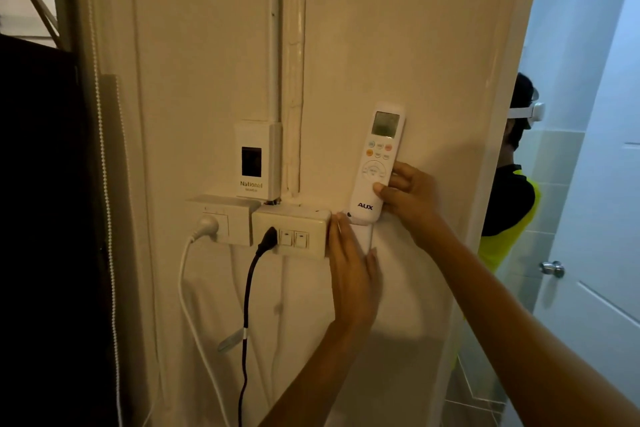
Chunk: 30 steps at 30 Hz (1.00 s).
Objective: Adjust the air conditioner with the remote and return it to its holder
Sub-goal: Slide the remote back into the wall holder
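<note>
A white AUX remote (377,156) with a grey screen and coloured buttons stands nearly upright against the cream wall. My right hand (407,198) grips its lower right side, thumb on the front near the logo. Its bottom end sits at the mouth of a white wall holder (365,236), which is mostly hidden. My left hand (351,270) lies flat over the holder, fingers pointing up, touching it from the left and front. The air conditioner is not in view.
Left of the holder are a switch and socket plate (292,234) with a black plug (268,239), a second socket (221,220) with a white plug, and a National breaker box (256,161). A person in a yellow vest (509,204) stands by a door (595,253) at right.
</note>
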Available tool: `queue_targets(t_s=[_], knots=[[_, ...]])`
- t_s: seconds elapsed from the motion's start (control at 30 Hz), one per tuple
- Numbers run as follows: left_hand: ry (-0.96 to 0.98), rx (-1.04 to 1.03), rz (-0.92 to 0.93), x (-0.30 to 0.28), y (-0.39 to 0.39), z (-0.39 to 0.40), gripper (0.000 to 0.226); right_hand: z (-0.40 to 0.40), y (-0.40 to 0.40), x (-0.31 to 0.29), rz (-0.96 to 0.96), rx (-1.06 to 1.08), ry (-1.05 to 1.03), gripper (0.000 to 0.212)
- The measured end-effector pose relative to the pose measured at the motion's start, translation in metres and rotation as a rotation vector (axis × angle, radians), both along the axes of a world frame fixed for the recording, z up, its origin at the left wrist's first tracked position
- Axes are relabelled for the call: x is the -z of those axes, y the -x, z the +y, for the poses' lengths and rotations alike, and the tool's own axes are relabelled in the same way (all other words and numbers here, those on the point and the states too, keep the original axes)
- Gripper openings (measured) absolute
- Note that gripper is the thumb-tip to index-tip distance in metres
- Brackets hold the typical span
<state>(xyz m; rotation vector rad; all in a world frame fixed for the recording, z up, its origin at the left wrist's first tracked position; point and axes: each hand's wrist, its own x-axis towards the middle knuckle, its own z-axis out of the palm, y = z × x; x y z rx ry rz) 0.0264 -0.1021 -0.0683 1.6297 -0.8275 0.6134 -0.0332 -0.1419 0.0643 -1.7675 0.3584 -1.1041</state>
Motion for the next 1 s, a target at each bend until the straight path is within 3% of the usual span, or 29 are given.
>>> queue_targets(t_s=[0.3,0.47,1.0], knots=[[-0.066,-0.001,-0.055,0.007,-0.007,0.000,0.068,0.005,-0.009,0.011,0.052,0.141,0.113,0.043],[-0.099,0.021,-0.049,0.009,-0.011,-0.003,0.070,0.007,-0.011,0.016,0.173,0.206,0.257,0.043],[-0.123,-0.049,-0.079,0.007,-0.009,0.000,0.069,0.004,-0.003,0.011,0.240,0.224,0.266,0.033]])
